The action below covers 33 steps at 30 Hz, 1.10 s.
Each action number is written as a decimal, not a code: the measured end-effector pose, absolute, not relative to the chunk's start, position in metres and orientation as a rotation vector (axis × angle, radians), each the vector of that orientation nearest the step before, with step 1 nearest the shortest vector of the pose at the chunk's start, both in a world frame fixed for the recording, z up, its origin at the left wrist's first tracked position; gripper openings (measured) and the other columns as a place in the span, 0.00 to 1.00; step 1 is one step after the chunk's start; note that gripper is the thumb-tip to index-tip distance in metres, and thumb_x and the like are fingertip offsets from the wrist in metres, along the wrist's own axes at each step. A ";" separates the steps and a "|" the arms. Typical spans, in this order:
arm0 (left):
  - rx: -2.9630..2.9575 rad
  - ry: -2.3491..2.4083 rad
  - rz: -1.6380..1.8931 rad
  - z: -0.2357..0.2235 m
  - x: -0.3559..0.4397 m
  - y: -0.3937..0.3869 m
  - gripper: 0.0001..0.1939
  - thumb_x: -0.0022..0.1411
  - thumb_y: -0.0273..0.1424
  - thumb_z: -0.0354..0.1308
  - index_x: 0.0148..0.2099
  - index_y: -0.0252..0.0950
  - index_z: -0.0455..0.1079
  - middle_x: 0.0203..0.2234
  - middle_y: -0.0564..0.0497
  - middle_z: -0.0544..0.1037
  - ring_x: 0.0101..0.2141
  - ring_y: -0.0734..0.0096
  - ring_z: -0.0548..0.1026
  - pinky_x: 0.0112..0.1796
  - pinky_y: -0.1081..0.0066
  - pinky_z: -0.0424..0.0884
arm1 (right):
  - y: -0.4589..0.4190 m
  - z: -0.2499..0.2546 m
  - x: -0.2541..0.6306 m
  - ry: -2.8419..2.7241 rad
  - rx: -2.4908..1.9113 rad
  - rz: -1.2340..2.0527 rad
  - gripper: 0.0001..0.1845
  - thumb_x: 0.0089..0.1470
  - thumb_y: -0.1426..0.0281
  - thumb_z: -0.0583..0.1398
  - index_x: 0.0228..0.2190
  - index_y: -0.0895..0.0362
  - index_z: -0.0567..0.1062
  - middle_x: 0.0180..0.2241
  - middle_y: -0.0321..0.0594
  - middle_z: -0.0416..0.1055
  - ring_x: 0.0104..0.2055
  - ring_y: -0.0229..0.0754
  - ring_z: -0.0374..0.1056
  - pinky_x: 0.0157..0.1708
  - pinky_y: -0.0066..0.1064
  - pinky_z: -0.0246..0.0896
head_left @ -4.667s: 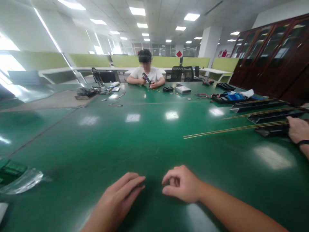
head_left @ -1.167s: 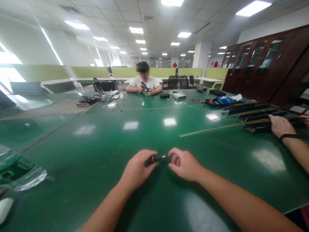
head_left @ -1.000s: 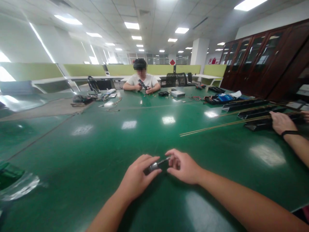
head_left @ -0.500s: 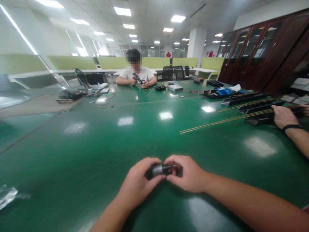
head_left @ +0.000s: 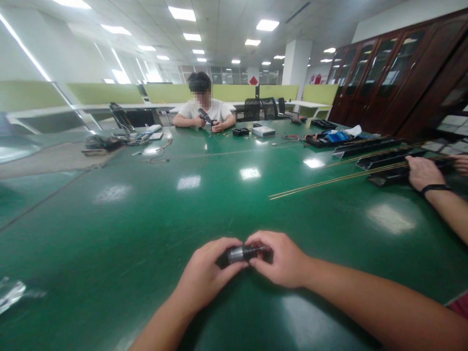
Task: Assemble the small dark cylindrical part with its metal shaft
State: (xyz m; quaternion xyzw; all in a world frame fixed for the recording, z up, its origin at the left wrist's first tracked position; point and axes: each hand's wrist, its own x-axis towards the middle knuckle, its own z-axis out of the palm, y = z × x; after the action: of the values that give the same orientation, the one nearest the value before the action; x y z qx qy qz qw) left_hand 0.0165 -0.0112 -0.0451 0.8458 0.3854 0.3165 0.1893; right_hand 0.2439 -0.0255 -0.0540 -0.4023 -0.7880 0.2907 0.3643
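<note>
Low in the middle, a small grey-and-black cylindrical part [head_left: 236, 254] with a ribbed black end and a thin shaft lies sideways between my two hands. My left hand [head_left: 206, 270] is wrapped round its thick grey end, thumb in front and fingers behind. At the black, thin-shafted end, my right hand [head_left: 283, 258] closes with thumb and forefinger. The right fingers partly hide the shaft. Both hands are just above the green table [head_left: 153, 209].
Across the table a person [head_left: 204, 112] holds a dark power tool. On the right, another person's hand [head_left: 424, 173] with a black wristband rests at black channels and long brass rods [head_left: 310, 189]. Cables and tools [head_left: 106, 141] lie far left; crumpled clear plastic [head_left: 10, 295] lies near left.
The view has shifted slightly. My hands keep their hold on the cylindrical part, with the right fingers a little further round its black end.
</note>
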 end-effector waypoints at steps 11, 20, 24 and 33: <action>2.405 1.074 0.886 -0.046 0.017 -0.011 0.13 0.60 0.36 0.65 0.47 0.43 0.73 0.39 0.52 0.80 0.38 0.68 0.78 0.41 0.71 0.74 | -0.025 -0.053 0.243 -2.044 -1.035 0.749 0.14 0.49 0.73 0.63 0.41 0.55 0.75 0.34 0.37 0.74 0.33 0.39 0.69 0.34 0.29 0.64; 2.394 1.072 0.879 -0.046 0.018 -0.013 0.13 0.59 0.36 0.65 0.47 0.44 0.73 0.39 0.54 0.80 0.39 0.68 0.78 0.42 0.71 0.74 | -0.023 -0.053 0.244 -2.072 -0.989 0.702 0.10 0.50 0.73 0.63 0.38 0.56 0.76 0.32 0.37 0.73 0.32 0.38 0.68 0.35 0.28 0.62; 2.388 1.073 0.867 -0.045 0.019 -0.013 0.13 0.59 0.36 0.65 0.47 0.44 0.73 0.39 0.54 0.80 0.39 0.69 0.78 0.42 0.71 0.74 | -0.022 -0.053 0.243 -2.072 -0.979 0.678 0.09 0.50 0.73 0.63 0.37 0.56 0.76 0.32 0.36 0.73 0.32 0.38 0.68 0.35 0.28 0.62; 2.382 1.094 0.853 -0.046 0.018 -0.012 0.13 0.59 0.36 0.66 0.47 0.44 0.73 0.40 0.55 0.80 0.40 0.70 0.78 0.44 0.72 0.73 | -0.022 -0.053 0.243 -2.066 -0.991 0.689 0.09 0.50 0.73 0.64 0.36 0.56 0.77 0.32 0.36 0.74 0.32 0.38 0.68 0.34 0.28 0.61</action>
State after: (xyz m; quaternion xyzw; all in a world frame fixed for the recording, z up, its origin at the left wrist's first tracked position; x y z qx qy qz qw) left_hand 0.0183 -0.0122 -0.0461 0.8482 0.3896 0.3036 0.1914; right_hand 0.2431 -0.0220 -0.0528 -0.3854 -0.8037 0.2681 0.3657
